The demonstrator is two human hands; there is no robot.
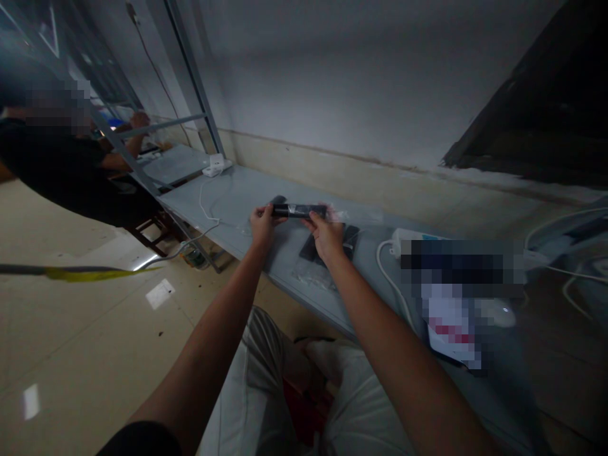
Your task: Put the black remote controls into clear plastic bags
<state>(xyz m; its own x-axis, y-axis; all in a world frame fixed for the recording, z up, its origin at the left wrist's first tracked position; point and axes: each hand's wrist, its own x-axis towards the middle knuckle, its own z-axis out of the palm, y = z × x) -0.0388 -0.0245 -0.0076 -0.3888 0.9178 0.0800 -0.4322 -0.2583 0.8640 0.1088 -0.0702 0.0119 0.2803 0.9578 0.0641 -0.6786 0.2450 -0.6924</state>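
Your left hand (263,221) and right hand (329,235) are gripping a slim, straight black bar (299,211) near its ends, its surface perhaps film-wrapped, though dimness is blurring it. You're holding it above the smooth grey table (232,196), where flat dark pieces (350,237) are lying by crinkled clear plastic (311,273).

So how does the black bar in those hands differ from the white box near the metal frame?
Pose: the black bar is held between the left hand and right hand, while the white box rests on the table, touched by neither. Shape: the black bar is long and slim; the white box is squatter. Colour: the black bar is dark with a shiny patch, the white box pale.
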